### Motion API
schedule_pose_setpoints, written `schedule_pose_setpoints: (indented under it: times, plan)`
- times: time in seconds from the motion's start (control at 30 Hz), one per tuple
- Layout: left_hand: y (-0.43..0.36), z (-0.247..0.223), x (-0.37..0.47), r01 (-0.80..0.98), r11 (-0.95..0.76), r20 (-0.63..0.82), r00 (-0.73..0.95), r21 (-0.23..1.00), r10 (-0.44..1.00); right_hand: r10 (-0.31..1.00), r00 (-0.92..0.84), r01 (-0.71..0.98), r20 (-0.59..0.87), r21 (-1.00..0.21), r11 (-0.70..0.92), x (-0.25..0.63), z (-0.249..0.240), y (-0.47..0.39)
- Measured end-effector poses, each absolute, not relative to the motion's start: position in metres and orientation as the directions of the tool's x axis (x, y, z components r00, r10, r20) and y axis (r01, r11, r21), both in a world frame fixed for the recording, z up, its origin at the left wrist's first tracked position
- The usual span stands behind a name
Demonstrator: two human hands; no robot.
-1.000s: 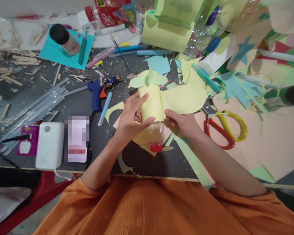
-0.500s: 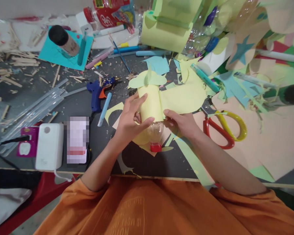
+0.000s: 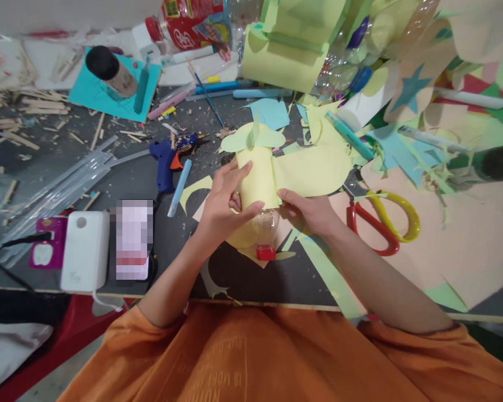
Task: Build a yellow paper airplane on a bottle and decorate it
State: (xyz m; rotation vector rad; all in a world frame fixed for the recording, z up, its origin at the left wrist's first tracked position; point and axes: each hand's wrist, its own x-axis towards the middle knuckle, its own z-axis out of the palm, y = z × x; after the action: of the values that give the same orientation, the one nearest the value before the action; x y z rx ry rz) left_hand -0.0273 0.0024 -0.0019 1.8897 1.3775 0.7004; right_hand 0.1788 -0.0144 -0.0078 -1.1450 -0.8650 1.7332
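A clear plastic bottle point(image 3: 266, 226) with a red cap point(image 3: 266, 253) points toward me, its body wrapped in yellow paper point(image 3: 256, 178). Pale green paper fins point(image 3: 252, 137) stand at its far end, and a yellow paper wing point(image 3: 314, 170) sticks out on the right. My left hand point(image 3: 223, 204) is closed around the wrapped body from the left, thumb near the paper's lower edge. On the right side, my right hand point(image 3: 304, 209) pinches by the wing's near base; its fingers are partly hidden underneath, where another yellow piece shows below the bottle.
Left of the hands lie a blue glue gun point(image 3: 167, 159), clear glue sticks point(image 3: 62, 195), a phone point(image 3: 133, 240) and a white power bank point(image 3: 85, 251). Scissors point(image 3: 375, 223) with red and yellow handles rest on the right among paper sheets. A marker point(image 3: 350, 135) lies behind them.
Both hands keep the same hold on the bottle, with hardly any movement. The view has shifted very slightly.
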Motion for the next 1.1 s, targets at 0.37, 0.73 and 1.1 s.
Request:
schedule_pose_setpoints:
  times: [0.37,0.73,1.1]
  plan:
    - [0.001,0.001,-0.027,0.523,-0.159,0.014,0.270,0.837,0.963,0.930,-0.148,-0.251,-0.337,-0.896,-0.365,0.174,-0.007,-0.016]
    - [0.001,-0.003,-0.027,0.486,-0.159,0.017,0.284,0.859,0.959,0.881,-0.066,-0.230,-0.468,-0.852,-0.470,0.165,0.009,-0.013]
    - [0.000,-0.005,-0.028,0.502,-0.196,0.046,0.295,0.843,0.954,0.861,-0.057,-0.304,-0.505,-0.813,-0.497,0.163,0.007,-0.014]
